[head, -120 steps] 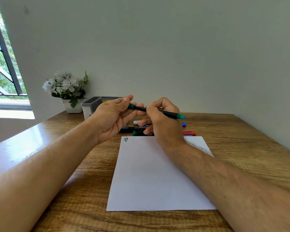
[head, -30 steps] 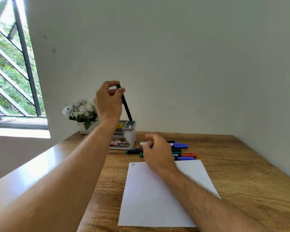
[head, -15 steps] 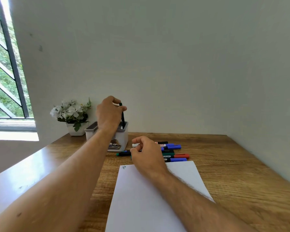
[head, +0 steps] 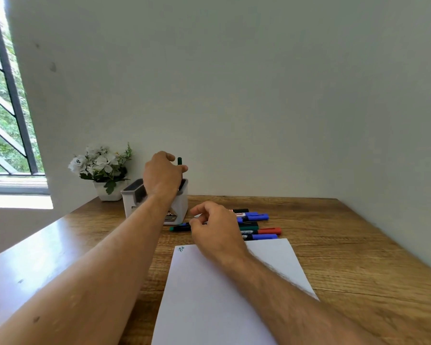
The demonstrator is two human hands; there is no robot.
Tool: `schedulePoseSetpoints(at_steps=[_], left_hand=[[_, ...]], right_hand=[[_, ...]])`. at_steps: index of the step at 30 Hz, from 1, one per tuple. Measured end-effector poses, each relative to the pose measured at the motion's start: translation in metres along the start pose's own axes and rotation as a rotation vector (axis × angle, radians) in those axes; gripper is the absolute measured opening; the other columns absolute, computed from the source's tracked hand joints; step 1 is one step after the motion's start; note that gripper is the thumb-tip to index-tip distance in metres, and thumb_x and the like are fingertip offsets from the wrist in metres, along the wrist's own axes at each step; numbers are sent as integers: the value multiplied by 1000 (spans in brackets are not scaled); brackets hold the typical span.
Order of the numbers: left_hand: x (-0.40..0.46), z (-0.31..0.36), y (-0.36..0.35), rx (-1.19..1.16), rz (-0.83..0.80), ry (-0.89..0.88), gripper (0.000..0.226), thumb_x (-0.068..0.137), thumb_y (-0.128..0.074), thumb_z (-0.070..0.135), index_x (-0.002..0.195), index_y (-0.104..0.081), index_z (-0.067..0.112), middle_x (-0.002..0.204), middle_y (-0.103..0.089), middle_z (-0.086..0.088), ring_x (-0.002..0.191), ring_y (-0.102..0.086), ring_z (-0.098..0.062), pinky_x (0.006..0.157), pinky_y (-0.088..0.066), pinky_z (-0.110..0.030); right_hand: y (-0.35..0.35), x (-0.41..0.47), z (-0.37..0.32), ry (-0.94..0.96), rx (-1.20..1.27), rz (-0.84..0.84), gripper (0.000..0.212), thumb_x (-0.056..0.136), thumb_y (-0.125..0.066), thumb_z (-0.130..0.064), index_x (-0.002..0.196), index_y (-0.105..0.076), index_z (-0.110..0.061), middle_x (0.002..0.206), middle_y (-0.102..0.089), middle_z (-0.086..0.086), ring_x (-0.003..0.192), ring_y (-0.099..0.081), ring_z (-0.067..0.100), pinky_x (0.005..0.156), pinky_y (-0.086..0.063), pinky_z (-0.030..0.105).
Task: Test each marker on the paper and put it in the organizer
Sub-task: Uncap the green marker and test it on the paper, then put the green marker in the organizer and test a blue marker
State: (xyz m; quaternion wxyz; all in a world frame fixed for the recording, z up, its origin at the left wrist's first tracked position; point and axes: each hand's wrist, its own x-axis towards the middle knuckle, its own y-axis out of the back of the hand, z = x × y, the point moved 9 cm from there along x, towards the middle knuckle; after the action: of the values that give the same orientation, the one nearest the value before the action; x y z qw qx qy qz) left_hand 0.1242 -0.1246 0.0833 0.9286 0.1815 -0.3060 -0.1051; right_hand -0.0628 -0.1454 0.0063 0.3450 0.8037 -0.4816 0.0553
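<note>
At frame centre, the left hand [head: 162, 176] pinches an upright dark green marker [head: 179, 161] over the grey plastic organizer [head: 182, 202]. The right hand [head: 215, 229], fingers loosely curled, hovers over the loose markers [head: 258, 224]; whether it grips one is unclear.

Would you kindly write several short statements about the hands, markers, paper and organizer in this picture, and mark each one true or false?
1. The left hand holds a green marker upright at the organizer. True.
2. The paper carries no marks. False: a small green scribble sits near its far left corner.
3. The right hand is over the row of markers lying on the table. True.
4. A red-capped marker stands in the organizer. False: it lies on the table beyond the paper.
5. The flower pot stands to the right of the organizer. False: it stands to its left, near the window.
</note>
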Motion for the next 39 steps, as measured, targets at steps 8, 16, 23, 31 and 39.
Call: schedulePoseSetpoints(at_steps=[8,16,23,31,39], left_hand=[[-2,-6,-1,-25,-54,31,26,80,-78,21,104,-73,16,99,-74,-4,82,-65,-15,62,-46,-25],[-55,34,24,-133,-173,-243,17,86,-68,13,92,-72,28,69,-70,17,67,-64,11,62,-50,-11],[-110,22,3,121,-507,-334,15,79,-79,22,78,-72,36,73,-69,15,73,-64,0,59,-44,-14],[-136,36,-22,342,-753,-504,12,80,-78,25,90,-76,33,83,-70,14,74,-62,-1,74,-52,-22],[-140,51,-4,360,-793,-570,25,58,-87,52,70,-72,36,61,-65,24,62,-60,3,54,-40,-16]], right_hand=[[9,-1,-5,25,14,17,14,92,-64,-19,105,-71,-20,95,-68,-6,91,-63,7,81,-56,24],[46,2,-14,57,-53,58,20,86,-60,-7,96,-74,-18,91,-69,-6,83,-63,5,70,-52,15],[74,1,-4,55,-333,60,28,75,-58,-4,89,-74,-23,91,-66,-4,82,-62,15,72,-54,29],[74,6,16,-4,-512,-134,32,74,-60,-3,82,-73,-31,82,-55,-9,81,-57,14,73,-52,27],[61,5,18,82,-641,-239,27,80,-64,-9,94,-76,-28,90,-60,-9,85,-53,14,73,-41,23]])
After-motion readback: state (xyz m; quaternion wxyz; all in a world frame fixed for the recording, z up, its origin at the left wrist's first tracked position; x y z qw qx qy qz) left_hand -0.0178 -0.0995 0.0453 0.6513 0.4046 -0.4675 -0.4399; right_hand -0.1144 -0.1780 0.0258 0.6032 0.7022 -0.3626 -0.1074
